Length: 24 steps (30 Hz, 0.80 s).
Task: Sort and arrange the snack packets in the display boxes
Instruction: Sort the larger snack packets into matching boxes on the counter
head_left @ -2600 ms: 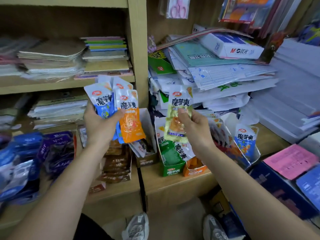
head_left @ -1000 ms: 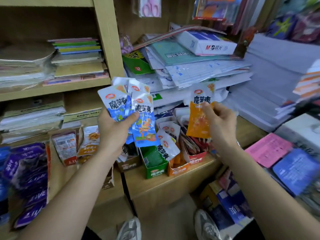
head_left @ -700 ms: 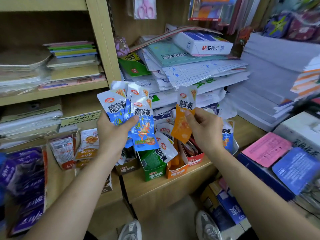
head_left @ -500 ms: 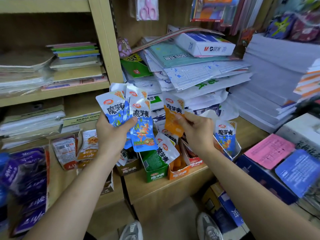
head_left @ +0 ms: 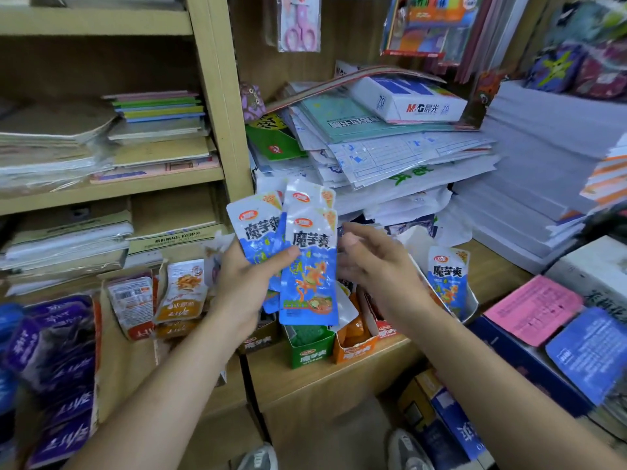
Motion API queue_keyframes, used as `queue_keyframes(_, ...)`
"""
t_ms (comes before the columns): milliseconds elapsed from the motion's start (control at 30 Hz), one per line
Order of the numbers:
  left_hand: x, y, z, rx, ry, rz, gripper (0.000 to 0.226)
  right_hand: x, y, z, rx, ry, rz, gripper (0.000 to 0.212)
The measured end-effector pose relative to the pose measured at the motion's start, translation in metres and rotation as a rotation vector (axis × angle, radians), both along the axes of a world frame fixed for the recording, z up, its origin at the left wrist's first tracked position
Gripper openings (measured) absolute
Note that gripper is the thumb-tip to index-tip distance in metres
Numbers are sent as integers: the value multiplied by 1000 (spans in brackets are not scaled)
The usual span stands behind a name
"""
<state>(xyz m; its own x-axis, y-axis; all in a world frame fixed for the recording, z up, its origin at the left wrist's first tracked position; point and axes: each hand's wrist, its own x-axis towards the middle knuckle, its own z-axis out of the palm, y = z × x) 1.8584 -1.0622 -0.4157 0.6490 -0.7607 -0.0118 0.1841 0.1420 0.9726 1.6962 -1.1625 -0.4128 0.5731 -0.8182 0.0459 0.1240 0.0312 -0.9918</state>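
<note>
Having shed its orange packet, the right hand (head_left: 375, 266), empty with fingers loosely spread, nears the blue packets (head_left: 309, 276) pinched in a fan by the left hand (head_left: 244, 283) above the green box (head_left: 312, 351); blues likely sort next.

The left hand (head_left: 244, 283) grips a fan of blue snack packets (head_left: 310, 266), thumb across the front, while the right hand (head_left: 376, 266) hovers just beside them with relaxed fingers, above the green display box (head_left: 312, 351) and orange display box (head_left: 354, 349).
</note>
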Motion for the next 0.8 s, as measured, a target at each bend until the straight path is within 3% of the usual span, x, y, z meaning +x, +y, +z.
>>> queue_keyframes(100, -24, -6, -2, 4, 142, -88, 31, 1, 20, 1, 192, -99, 169, 41)
queue_keyframes(233, -52, -16, -3, 1, 270, -266, 40, -9, 28, -3, 296, -184, 110, 31)
queue_keyframes(400, -61, -33, -6, 59, 3, -150, 31, -38, 10, -2, 385, -200, 3, 25)
queue_keyframes(500, -72, -44, 3, -17, -188, -261, 10, -63, -2, 3, 508, -214, 64, 43)
queue_keyframes(567, -84, -54, 9, -41, -281, -217, 9, -79, -9, 2, 605, -239, 142, 46)
queue_keyframes(667, -111, -64, 11, -47, -263, -149, 18, -101, -18, -5, 693, -321, 135, 38)
queue_keyframes(800, -136, -75, 7, -26, -197, -214, 5, -126, -27, -15, 541, -229, -36, 36)
